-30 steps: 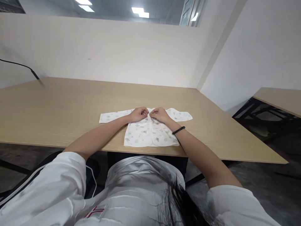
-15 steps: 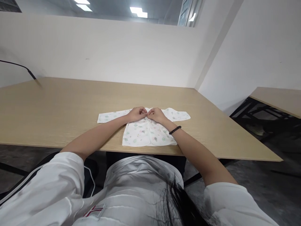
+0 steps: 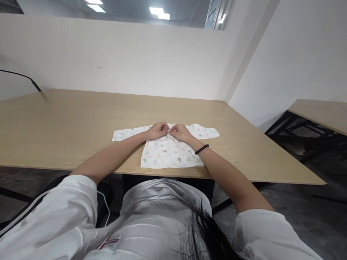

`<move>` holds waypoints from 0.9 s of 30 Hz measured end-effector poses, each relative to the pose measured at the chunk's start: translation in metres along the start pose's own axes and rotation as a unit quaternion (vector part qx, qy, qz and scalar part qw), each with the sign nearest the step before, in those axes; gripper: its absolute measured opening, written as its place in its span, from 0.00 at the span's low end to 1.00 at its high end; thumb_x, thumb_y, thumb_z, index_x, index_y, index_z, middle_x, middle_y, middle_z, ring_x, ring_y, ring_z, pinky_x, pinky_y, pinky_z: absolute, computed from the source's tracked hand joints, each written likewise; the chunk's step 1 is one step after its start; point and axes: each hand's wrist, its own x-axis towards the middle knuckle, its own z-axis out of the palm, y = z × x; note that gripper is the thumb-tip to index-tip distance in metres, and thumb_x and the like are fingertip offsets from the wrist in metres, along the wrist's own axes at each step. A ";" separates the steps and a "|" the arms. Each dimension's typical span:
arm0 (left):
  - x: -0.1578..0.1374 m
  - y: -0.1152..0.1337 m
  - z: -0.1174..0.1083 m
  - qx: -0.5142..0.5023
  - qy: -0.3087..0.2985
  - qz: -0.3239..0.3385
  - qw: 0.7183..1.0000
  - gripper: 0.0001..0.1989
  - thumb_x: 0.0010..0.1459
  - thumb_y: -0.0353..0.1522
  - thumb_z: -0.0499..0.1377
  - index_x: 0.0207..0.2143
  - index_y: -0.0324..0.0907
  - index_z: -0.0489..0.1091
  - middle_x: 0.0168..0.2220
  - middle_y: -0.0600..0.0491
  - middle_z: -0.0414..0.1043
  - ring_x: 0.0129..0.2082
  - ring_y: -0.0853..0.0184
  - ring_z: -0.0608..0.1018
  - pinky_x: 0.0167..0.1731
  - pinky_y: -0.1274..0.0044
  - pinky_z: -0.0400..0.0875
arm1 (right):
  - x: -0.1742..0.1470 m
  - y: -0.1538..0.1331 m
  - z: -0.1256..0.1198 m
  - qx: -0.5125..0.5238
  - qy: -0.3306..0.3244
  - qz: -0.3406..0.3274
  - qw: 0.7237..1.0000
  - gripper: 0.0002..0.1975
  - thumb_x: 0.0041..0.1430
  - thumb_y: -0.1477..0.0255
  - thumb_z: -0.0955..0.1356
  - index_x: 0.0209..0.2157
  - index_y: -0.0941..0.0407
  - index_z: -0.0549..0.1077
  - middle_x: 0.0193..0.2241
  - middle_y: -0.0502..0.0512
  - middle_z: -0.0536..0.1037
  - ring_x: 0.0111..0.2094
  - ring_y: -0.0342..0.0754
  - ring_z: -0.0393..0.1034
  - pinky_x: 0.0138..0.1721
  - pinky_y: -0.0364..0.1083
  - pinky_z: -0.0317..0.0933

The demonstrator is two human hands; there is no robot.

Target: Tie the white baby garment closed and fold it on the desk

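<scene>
A small white baby shirt point(image 3: 170, 153) with a green and pink print lies spread on the table, its two long sleeves stretched out to the sides and its hem toward me. My left hand point(image 3: 158, 130) is closed in a pinch on the upper front of the shirt, along its middle line. Right beside it, my right hand point(image 3: 180, 132) pinches the same spot, so the fingertips of both hands nearly meet. What exactly lies between the fingertips is too small to make out. A black beaded bracelet point(image 3: 202, 149) circles my right wrist.
The wooden table point(image 3: 81, 119) reaches back to a white wall point(image 3: 121, 57) with a window above. A thin black rod point(image 3: 35, 86) rises at the table's far left. Another table point(image 3: 322, 112) with a dark frame stands at the right.
</scene>
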 end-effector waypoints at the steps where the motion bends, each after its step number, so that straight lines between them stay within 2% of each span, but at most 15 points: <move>1: 0.000 0.001 0.000 0.002 -0.001 0.000 1.000 0.10 0.49 0.30 0.60 0.36 0.40 0.71 0.28 0.55 0.73 0.25 0.72 0.70 0.27 0.79 0.64 | 0.000 -0.001 0.000 -0.001 0.002 0.001 1.000 0.05 0.51 0.72 0.69 0.28 0.59 0.77 0.20 0.50 0.75 0.21 0.42 0.64 0.23 0.41 0.51; 8: -0.002 0.005 -0.001 0.063 0.009 0.011 0.998 0.10 0.48 0.32 0.60 0.35 0.41 0.72 0.26 0.57 0.71 0.25 0.71 0.69 0.27 0.79 0.63 | 0.002 -0.002 -0.003 -0.012 0.019 0.001 1.000 0.05 0.51 0.75 0.68 0.29 0.61 0.77 0.25 0.53 0.77 0.26 0.43 0.67 0.27 0.41 0.55; 13: -0.001 0.003 -0.002 0.088 -0.003 0.028 0.996 0.10 0.50 0.36 0.58 0.32 0.42 0.74 0.25 0.56 0.72 0.25 0.70 0.69 0.27 0.78 0.62 | 0.001 -0.002 -0.007 -0.021 0.008 -0.027 0.999 0.07 0.53 0.73 0.68 0.33 0.59 0.78 0.23 0.50 0.74 0.24 0.43 0.65 0.27 0.41 0.54; 19: 0.000 0.001 -0.006 0.114 -0.020 0.055 0.992 0.11 0.54 0.39 0.57 0.33 0.42 0.75 0.27 0.54 0.73 0.26 0.68 0.70 0.28 0.77 0.62 | -0.004 -0.004 -0.015 -0.023 -0.044 -0.041 0.998 0.09 0.53 0.72 0.68 0.36 0.58 0.78 0.23 0.48 0.73 0.24 0.43 0.64 0.27 0.41 0.54; 23: 0.000 -0.001 -0.011 0.145 -0.031 0.092 0.985 0.12 0.57 0.40 0.57 0.34 0.43 0.75 0.29 0.53 0.73 0.28 0.66 0.71 0.29 0.76 0.61 | -0.009 -0.007 -0.017 -0.009 -0.092 -0.040 0.995 0.13 0.52 0.71 0.70 0.41 0.57 0.75 0.28 0.49 0.74 0.25 0.42 0.65 0.27 0.41 0.56; 27: 0.001 -0.002 -0.014 0.183 -0.034 0.123 0.975 0.11 0.60 0.38 0.54 0.34 0.43 0.73 0.30 0.52 0.72 0.30 0.65 0.71 0.31 0.75 0.61 | -0.011 -0.006 -0.015 0.003 -0.101 -0.049 0.994 0.17 0.53 0.66 0.72 0.44 0.57 0.71 0.31 0.50 0.74 0.25 0.42 0.66 0.27 0.41 0.57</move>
